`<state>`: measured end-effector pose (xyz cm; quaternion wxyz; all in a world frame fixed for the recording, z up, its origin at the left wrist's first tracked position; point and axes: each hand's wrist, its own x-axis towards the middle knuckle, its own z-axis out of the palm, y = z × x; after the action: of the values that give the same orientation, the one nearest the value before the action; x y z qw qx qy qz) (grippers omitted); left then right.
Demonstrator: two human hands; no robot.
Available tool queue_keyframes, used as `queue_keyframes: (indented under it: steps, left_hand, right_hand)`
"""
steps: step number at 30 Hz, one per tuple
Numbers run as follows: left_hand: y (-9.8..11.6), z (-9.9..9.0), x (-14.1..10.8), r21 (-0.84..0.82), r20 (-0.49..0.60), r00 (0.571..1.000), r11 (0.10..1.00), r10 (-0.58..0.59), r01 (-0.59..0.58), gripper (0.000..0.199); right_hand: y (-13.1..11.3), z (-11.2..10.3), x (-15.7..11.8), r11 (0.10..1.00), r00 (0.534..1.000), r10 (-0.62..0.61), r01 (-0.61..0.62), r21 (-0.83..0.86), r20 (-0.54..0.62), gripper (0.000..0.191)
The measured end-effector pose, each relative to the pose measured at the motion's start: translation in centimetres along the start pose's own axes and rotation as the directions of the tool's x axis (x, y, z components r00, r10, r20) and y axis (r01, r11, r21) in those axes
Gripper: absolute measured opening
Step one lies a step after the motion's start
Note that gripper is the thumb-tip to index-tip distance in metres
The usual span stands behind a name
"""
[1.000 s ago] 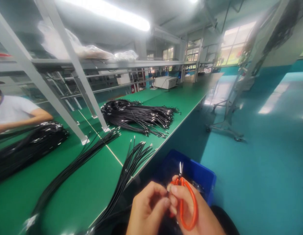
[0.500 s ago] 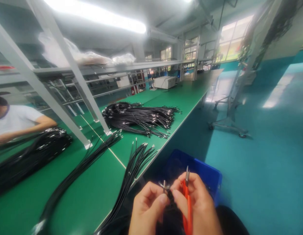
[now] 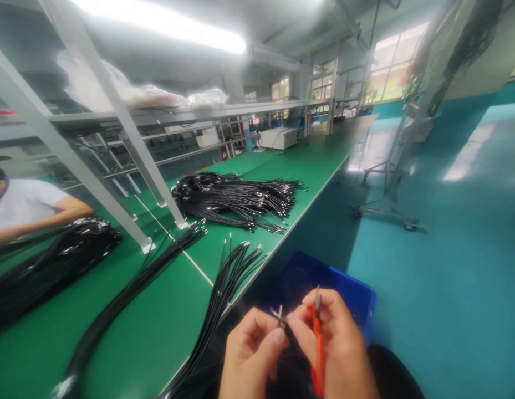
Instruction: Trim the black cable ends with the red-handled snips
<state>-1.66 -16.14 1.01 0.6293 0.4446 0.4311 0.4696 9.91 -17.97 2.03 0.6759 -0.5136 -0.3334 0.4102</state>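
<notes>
Between thumb and fingers, my left hand [image 3: 253,346] pinches the end of a black cable [image 3: 281,317], whose stripped tip shows light strands. My right hand [image 3: 336,338] holds orange-handled cutters [image 3: 318,343] against the palm, their metal jaws pointing up. Its thumb and forefinger also reach to the cable beside the left fingertips; exactly how they touch it is blurred. Left of my hands, a loose bundle of black cables [image 3: 224,293] with pale tips hangs over the table edge. Below my hands lies a blue bin [image 3: 351,282], partly hidden by them.
The green table [image 3: 166,310] carries a big heap of black cables [image 3: 240,199], a long cable bundle [image 3: 136,282] and a white box [image 3: 279,138]. A co-worker [image 3: 32,205] sits at far left by another heap. Shelf posts [image 3: 132,133] rise from the table; a wheeled rack [image 3: 388,194] stands right.
My right thumb and fingers have shifted slightly at the cable end, and the cutters have tilted a little. The left hand keeps its pinch. The view has moved slightly.
</notes>
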Motion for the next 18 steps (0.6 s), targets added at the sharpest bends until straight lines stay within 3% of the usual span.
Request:
queue_keyframes:
  steps: [3, 11, 15, 17, 18]
  left_hand:
    - [0.1, -0.3, 0.1, 0.012, 0.013, 1.000, 1.000, -0.003, 0.002, 0.036]
    - [0.8, 1.1, -0.5, -0.032, -0.060, 0.998, 0.999, -0.002, 0.000, 0.036]
    - [0.3, 1.0, -0.6, -0.041, -0.088, 0.996, 0.999, 0.016, -0.020, 0.030]
    - [0.1, 0.6, -0.3, -0.065, -0.106, 0.994, 0.997, 0.027, -0.034, 0.028]
    - [0.0, 0.4, -0.2, -0.074, -0.110, 0.994, 0.997, 0.029, -0.037, 0.028]
  right_hand:
    - [0.7, -0.5, -0.4, 0.959, 0.983, -0.183, 0.177, -0.221, -0.007, 0.011]
    - [0.3, 0.5, -0.5, 0.855, 0.891, -0.453, 0.424, -0.299, -0.031, 0.024]
    - [0.9, 0.5, -0.8, 0.742, 0.821, -0.571, 0.516, -0.429, 0.000, 0.030]
    - [1.2, 0.0, -1.0, 0.725, 0.828, -0.559, 0.515, -0.457, 0.047, 0.031]
    - [1.3, -0.3, -1.1, 0.748, 0.856, -0.512, 0.482, -0.457, 0.065, 0.029]
